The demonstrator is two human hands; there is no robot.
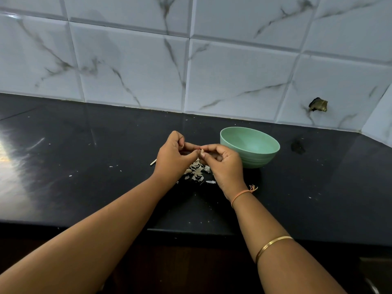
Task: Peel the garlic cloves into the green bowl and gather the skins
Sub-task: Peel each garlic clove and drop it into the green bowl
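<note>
1. Near the middle of the frame, the left hand [171, 158] and right hand [222, 164] meet fingertip to fingertip above the dark desk [84, 166], both pinched closed on one small garlic clove [201, 151] held between them.
2. Directly below the hands, a loose heap of pale garlic skins [198, 172] lies on the desk, with a few flakes strewn just beside it toward the lower right.
3. Just right of the hands stands the green bowl [250, 147], upright, its near wall close behind the right hand's knuckles; what lies at its bottom cannot be told.
4. A thin pale stick [153, 162] pokes out at the left hand's left side, lying on the desk.
5. Left of the hands the desk runs wide and bare but for tiny specks, with bright glare at the far left edge of the frame.
6. Right of the bowl there is open surface up to the tiled wall [233, 71], which bounds the desk along the back and turns in at the far right.
7. The desk's front edge crosses the lower frame beneath both forearms.
8. An orange thread [241, 194] rings the right wrist and a gold bangle [273, 245] the forearm.
</note>
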